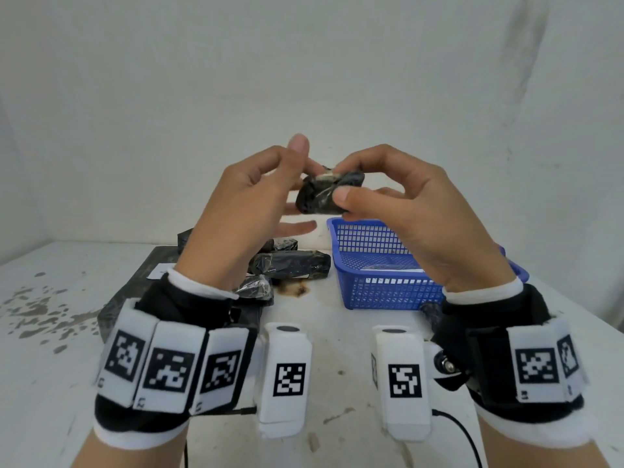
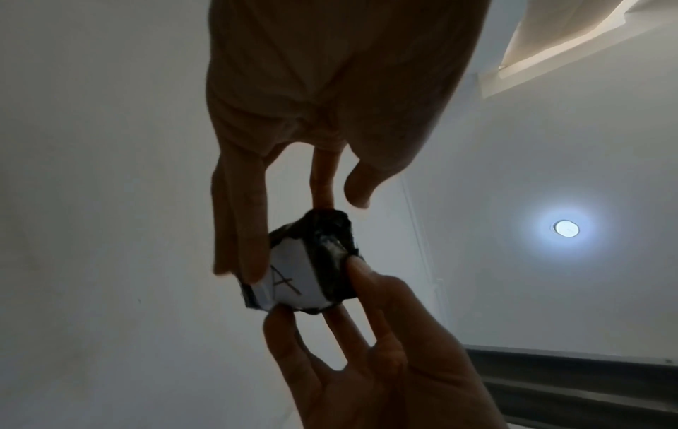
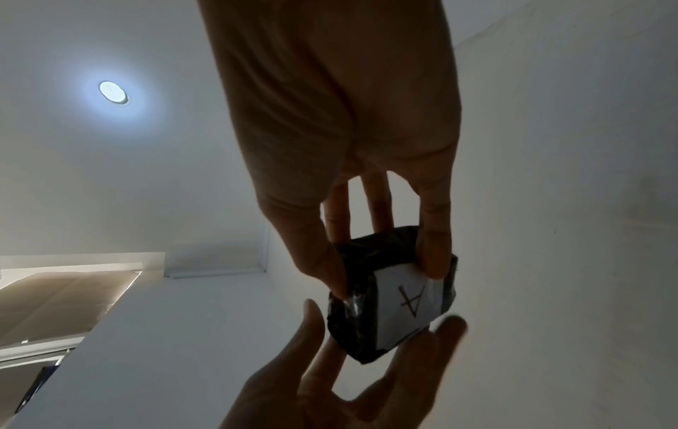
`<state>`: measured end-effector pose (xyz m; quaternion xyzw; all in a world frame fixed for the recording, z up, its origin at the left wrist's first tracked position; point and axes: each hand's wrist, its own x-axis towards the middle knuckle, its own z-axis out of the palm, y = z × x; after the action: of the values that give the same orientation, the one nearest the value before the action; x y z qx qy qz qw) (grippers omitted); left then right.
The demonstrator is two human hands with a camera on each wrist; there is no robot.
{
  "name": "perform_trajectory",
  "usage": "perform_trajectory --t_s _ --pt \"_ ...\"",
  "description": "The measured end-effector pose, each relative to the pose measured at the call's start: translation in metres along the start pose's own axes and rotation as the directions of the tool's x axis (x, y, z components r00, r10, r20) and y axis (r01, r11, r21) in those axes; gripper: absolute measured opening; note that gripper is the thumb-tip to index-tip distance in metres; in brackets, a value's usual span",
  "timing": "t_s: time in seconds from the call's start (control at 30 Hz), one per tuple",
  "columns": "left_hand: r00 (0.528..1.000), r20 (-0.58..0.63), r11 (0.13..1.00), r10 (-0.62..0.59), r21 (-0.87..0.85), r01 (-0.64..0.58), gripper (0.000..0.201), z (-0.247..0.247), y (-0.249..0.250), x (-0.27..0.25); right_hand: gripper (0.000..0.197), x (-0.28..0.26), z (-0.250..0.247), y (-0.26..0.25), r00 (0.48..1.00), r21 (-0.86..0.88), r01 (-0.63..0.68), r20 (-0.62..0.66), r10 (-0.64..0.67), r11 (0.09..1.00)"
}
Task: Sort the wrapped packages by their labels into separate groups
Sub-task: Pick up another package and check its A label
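I hold a small black wrapped package (image 1: 320, 197) up in the air between both hands, above the table. My right hand (image 1: 398, 211) pinches it between thumb and fingers. My left hand (image 1: 256, 194) touches its left end with straight fingers, thumb raised clear of it. In the left wrist view the package (image 2: 326, 255) shows a white label (image 2: 293, 278) marked "A"; my left hand (image 2: 322, 101) reaches down to it and my right hand (image 2: 385, 362) grips it from below. In the right wrist view my right hand (image 3: 330, 116) grips the package (image 3: 366, 319) above my left hand (image 3: 330, 391).
A blue mesh basket (image 1: 388, 295) stands on the white table at the right, with something dark dimly seen inside. Several black wrapped packages (image 1: 290, 265) lie at the centre left beside a dark board (image 1: 135, 298) with a white paper (image 1: 162, 270). A brown stain (image 1: 293, 290) marks the table.
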<state>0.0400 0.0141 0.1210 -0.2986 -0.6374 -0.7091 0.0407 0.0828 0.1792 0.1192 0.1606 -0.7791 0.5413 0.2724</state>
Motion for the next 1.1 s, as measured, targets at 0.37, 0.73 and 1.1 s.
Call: perform_trajectory --t_s 0.37,0.73,1.1 --pt "0.996 -0.017 0.996 -0.089 -0.016 0.089 0.036 -0.0052 -0.001 0.0032 0.069 0.0007 0.0063 0.0021 0.996 0.072 -0.022 -0.082 0.028 0.997" --pt "0.999 -0.036 0.986 -0.033 0.161 0.038 0.03 -0.006 -0.0037 0.003 0.049 0.0001 0.0078 -0.0004 0.998 0.044 -0.06 -0.019 0.061 0.997" --pt "0.997 -0.076 0.982 0.019 0.186 -0.005 0.023 -0.0046 -0.0053 0.0032 0.026 0.001 0.0098 -0.0014 0.997 -0.082 -0.06 -0.043 0.057 0.995"
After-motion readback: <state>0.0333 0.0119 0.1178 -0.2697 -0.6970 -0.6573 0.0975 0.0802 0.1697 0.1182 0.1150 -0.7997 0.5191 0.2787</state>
